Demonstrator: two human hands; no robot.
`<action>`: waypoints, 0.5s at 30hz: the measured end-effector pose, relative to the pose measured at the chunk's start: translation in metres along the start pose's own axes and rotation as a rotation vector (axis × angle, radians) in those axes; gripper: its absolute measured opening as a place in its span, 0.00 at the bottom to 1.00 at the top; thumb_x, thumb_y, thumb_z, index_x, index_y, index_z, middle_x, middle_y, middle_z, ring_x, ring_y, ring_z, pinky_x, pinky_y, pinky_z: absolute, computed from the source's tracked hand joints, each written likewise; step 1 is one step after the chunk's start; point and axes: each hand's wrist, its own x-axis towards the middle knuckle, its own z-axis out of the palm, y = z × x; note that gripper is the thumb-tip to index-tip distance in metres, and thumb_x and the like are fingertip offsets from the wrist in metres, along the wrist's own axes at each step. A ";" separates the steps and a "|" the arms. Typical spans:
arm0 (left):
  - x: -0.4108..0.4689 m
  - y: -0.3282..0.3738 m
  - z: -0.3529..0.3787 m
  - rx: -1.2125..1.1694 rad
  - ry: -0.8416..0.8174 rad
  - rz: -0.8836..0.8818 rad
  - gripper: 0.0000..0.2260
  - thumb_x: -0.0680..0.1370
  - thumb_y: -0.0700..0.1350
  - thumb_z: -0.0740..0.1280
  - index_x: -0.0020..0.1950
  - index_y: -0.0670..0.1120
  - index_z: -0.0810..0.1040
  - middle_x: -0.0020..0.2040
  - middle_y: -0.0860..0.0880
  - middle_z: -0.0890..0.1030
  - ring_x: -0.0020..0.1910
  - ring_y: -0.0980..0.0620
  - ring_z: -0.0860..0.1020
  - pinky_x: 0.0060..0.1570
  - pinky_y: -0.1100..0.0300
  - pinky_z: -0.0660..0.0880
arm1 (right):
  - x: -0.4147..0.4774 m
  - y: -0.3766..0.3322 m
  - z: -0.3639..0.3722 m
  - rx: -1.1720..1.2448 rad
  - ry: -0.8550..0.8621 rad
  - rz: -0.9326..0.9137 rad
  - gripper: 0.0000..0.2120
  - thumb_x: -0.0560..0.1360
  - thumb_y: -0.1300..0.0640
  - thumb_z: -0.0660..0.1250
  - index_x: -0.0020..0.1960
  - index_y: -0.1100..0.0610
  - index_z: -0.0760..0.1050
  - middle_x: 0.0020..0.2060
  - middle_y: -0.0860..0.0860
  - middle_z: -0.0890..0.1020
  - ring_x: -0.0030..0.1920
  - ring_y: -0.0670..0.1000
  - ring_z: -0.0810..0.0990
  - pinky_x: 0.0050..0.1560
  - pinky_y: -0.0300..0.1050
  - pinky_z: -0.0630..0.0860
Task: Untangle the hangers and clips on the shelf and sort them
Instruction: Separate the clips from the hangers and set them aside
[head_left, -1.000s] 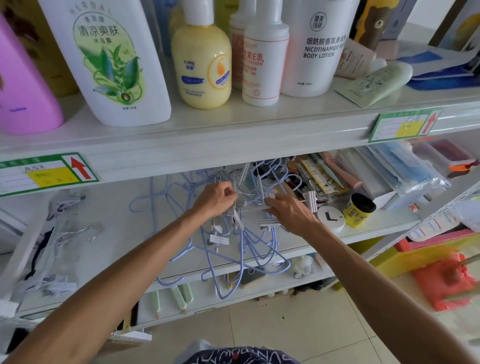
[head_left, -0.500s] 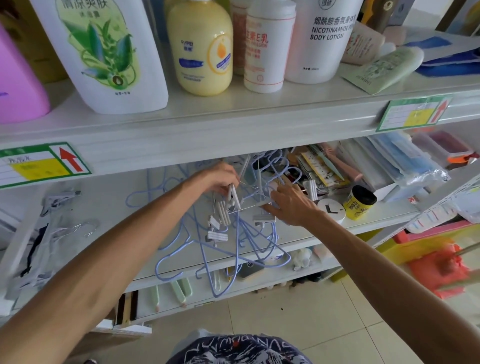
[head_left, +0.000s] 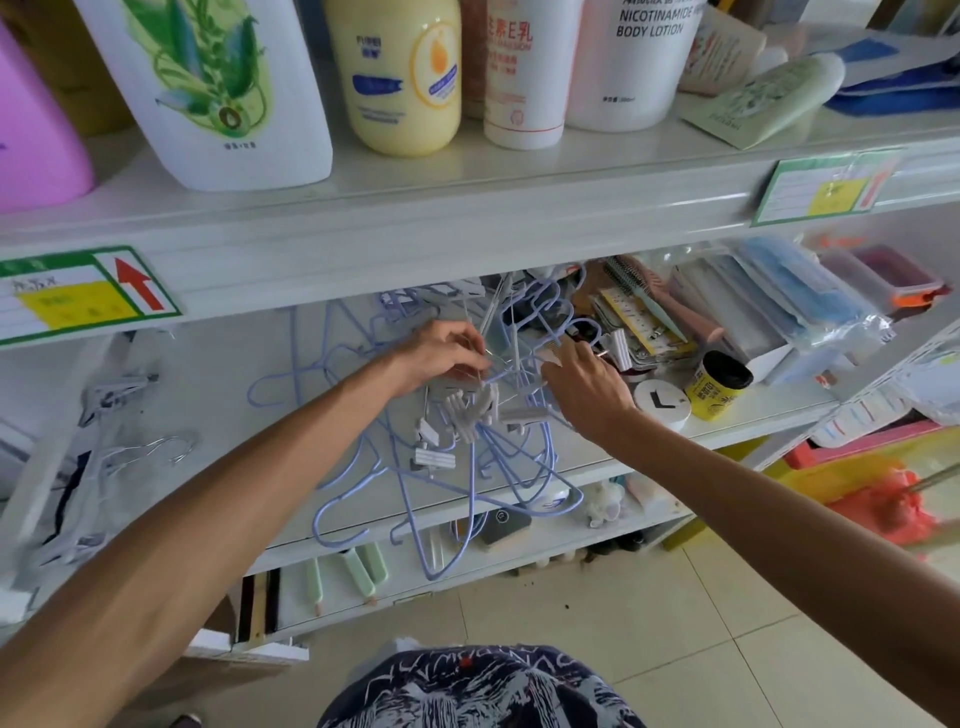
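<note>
Head view: left hand (head_left: 441, 358) and right hand (head_left: 584, 384) pinch tangled lilac wire hangers (head_left: 467, 483), white clips (head_left: 470, 410) dangling.

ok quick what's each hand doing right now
Left hand: closed, pinching thin wires in the blue hanger tangle.
Right hand: fingers curled into the same tangle; the grip itself cannot be told.

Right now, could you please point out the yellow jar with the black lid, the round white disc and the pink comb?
yellow jar (head_left: 712, 396), head view, on its label.
round white disc (head_left: 662, 402), head view, on its top face.
pink comb (head_left: 670, 301), head view, on its handle.
</note>
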 end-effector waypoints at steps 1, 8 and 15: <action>-0.001 0.001 0.002 -0.023 0.000 0.015 0.09 0.73 0.34 0.73 0.51 0.38 0.79 0.46 0.41 0.84 0.46 0.42 0.83 0.51 0.51 0.81 | -0.001 0.001 -0.002 0.022 0.027 0.002 0.14 0.68 0.64 0.76 0.52 0.58 0.79 0.54 0.60 0.75 0.52 0.59 0.77 0.43 0.50 0.81; -0.011 0.001 0.006 -0.059 0.040 0.085 0.08 0.72 0.31 0.72 0.50 0.36 0.79 0.47 0.40 0.85 0.50 0.40 0.84 0.55 0.50 0.80 | 0.000 -0.008 0.001 0.061 0.151 -0.081 0.09 0.70 0.65 0.72 0.48 0.59 0.77 0.51 0.59 0.72 0.48 0.58 0.76 0.43 0.50 0.82; -0.019 0.003 0.009 -0.069 0.040 0.149 0.08 0.72 0.32 0.73 0.50 0.35 0.79 0.46 0.41 0.85 0.49 0.44 0.85 0.58 0.49 0.79 | 0.005 -0.019 -0.003 0.093 0.182 -0.098 0.07 0.70 0.68 0.70 0.46 0.61 0.75 0.47 0.60 0.73 0.47 0.59 0.75 0.43 0.52 0.81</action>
